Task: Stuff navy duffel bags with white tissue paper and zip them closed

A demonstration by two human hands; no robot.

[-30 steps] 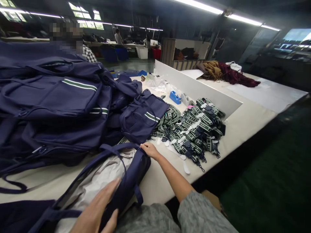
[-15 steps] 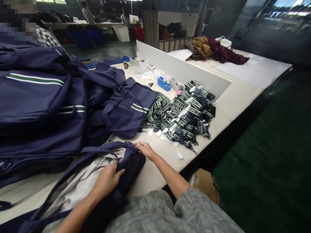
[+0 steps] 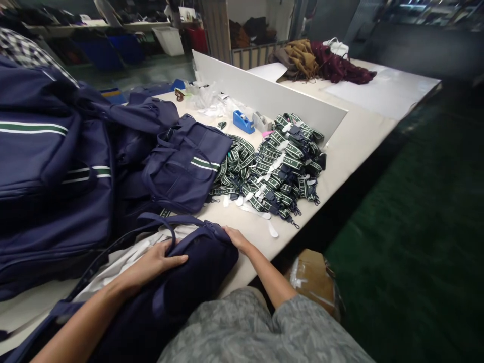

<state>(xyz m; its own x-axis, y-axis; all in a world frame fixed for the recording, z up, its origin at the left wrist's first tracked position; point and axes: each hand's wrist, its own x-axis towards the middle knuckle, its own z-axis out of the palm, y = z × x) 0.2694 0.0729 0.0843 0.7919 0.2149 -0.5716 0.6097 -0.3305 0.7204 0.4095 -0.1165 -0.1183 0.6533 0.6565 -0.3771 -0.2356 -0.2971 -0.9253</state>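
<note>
A navy bag (image 3: 204, 257) lies at the table's near edge, its mouth open and pale grey lining (image 3: 124, 257) showing. My left hand (image 3: 161, 259) grips the bag's rim beside a handle, thumb on the outer side and fingers mostly out of sight at the opening. At the bag's far right corner, by the zip end, my right hand (image 3: 236, 239) holds the fabric; its fingertips are partly hidden behind the bag. Beyond lies another navy bag (image 3: 185, 166) with a green and white stripe.
Printed green straps (image 3: 280, 166) with metal clips are heaped to the right. Behind them stand a blue tape dispenser (image 3: 243, 122) and a white divider board (image 3: 264, 91). Large navy bags (image 3: 45, 201) are piled on the left. A cardboard box (image 3: 312, 280) sits below the table edge.
The bag has turned so more of its navy side shows and less lining. My left hand has shifted left, and my right hand has moved slightly right with the bag's corner. The view has shifted.
</note>
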